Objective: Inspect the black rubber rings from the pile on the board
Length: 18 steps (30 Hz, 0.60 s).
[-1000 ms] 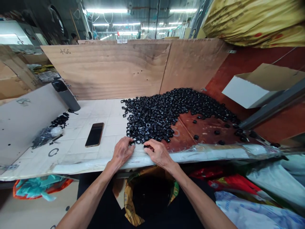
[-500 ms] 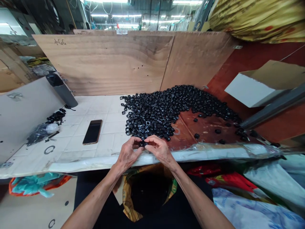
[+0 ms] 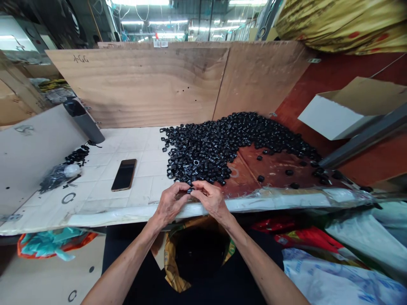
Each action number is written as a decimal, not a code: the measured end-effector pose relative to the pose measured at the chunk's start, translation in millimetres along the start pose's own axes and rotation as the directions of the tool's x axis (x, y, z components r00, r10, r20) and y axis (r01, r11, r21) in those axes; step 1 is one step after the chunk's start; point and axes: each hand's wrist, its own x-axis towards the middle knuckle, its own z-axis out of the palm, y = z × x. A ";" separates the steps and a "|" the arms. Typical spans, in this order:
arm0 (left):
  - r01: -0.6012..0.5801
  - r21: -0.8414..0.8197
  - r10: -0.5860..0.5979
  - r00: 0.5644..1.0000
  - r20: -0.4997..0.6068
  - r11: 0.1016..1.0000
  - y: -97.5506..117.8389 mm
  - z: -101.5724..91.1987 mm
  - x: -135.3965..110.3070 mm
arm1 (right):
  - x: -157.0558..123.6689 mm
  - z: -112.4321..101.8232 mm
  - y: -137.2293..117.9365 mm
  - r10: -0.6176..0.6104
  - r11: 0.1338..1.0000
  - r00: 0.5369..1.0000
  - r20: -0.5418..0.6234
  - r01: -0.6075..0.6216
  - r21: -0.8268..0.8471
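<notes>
A big heap of small black plastic parts lies across the table, stretching from the middle to the right. My left hand and my right hand meet just above the table's front edge, fingertips pinched together on a small black part held between them. Both hands are closed around it, close to the near end of the heap. Below them, under the table edge, an open bag with a dark inside sits between my forearms.
A phone lies flat on the white table sheet, left of the hands. Farther left are a dark bottle, a small clump of black parts and a plastic bag. Plywood boards wall the back. Bags lie at lower right.
My hands lifted off the table's edge by the heap and came together, pinching a black part between them; in the last half second they barely moved.
</notes>
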 end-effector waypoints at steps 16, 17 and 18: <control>-0.030 -0.035 0.031 0.999 0.037 0.999 -1.4 -1.3 -4.9 | -3.5 17.0 8.4 -0.322 0.894 0.946 -0.019 0.298 -0.335; -0.025 -0.041 0.027 0.999 0.035 0.999 -1.8 -0.6 -5.2 | -3.5 18.3 10.9 -0.333 0.897 0.943 -0.024 0.309 -0.316; -0.019 -0.045 0.021 0.999 0.033 0.999 -2.7 0.1 -5.6 | -3.5 19.2 12.7 -0.336 0.904 0.941 -0.026 0.315 -0.289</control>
